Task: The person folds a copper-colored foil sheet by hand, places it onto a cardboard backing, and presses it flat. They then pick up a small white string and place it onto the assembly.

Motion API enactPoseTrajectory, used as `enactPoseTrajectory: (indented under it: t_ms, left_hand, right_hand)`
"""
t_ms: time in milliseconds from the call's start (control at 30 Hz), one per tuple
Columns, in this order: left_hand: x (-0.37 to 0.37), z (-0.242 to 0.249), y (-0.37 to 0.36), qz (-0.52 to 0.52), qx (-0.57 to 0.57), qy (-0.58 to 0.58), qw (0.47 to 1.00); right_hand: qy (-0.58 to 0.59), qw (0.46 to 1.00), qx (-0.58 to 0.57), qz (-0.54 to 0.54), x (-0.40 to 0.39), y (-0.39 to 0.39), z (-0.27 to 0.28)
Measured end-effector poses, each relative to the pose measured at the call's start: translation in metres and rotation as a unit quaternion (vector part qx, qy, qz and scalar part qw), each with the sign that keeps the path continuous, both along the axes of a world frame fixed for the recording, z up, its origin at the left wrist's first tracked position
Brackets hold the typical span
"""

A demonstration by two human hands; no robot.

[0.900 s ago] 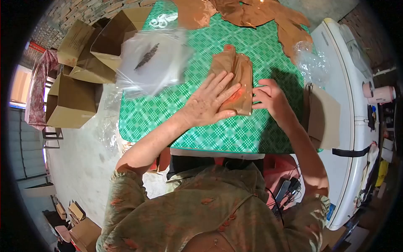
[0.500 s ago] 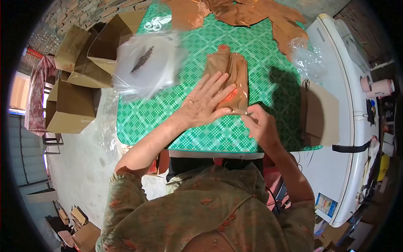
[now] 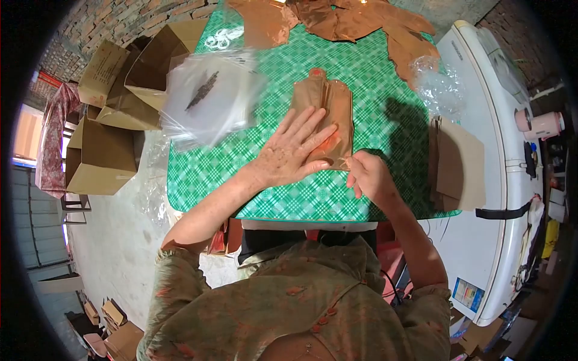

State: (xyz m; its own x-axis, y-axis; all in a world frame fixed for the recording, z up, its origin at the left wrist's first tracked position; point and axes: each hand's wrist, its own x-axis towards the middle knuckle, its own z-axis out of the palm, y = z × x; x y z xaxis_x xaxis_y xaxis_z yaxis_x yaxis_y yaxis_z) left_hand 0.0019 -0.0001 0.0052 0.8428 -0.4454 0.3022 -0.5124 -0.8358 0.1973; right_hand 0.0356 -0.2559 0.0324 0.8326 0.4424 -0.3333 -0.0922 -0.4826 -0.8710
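A folded brown, shiny item [image 3: 340,102] with a small red round spot at its top lies on the green checked tabletop [image 3: 289,201]. My left hand [image 3: 292,147] rests flat on its left and lower part, fingers spread. At the item's lower right corner, my right hand [image 3: 367,174] has thumb and index finger pinched together on the item's edge. An orange-red patch shows beside the left fingers.
A stack of clear plastic sheets [image 3: 208,99] is at the left, white rings [image 3: 224,37] behind it. Brown pieces [image 3: 343,21] lie along the far edge. Crumpled clear plastic [image 3: 436,84] and cardboard [image 3: 460,162] are at the right. Open boxes [image 3: 102,156] stand left of the table.
My right hand has shifted slightly left and its fingers now pinch the item's lower corner, which looks a little lifted. My left hand stays flat in about the same place.
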Motion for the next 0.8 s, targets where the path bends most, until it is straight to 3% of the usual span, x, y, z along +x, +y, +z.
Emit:
enactPoseTrajectory:
  t_ms: [167,367,633,733,800]
  left_hand:
    - [0.005,0.026,0.006,-0.011,-0.002,-0.038,0.999]
    - [0.022,-0.001,0.006,-0.061,-0.024,-0.013,0.998]
    - [0.021,-0.004,0.003,-0.045,-0.009,-0.002,0.999]
    - [0.022,-0.003,0.001,-0.039,0.001,0.005,0.999]
    - [0.021,-0.003,0.000,-0.034,0.008,0.015,0.999]
  right_hand:
    - [0.006,1.000,-0.008,0.003,0.001,0.000,0.000]
    - [0.015,1.000,-0.002,-0.001,0.000,0.001,0.002]
    - [0.038,0.999,0.009,0.027,0.005,-0.006,-0.006]
    - [-0.190,0.982,-0.019,-0.012,0.000,-0.009,-0.012]
    - [-0.362,0.931,-0.047,-0.015,0.006,-0.014,-0.019]
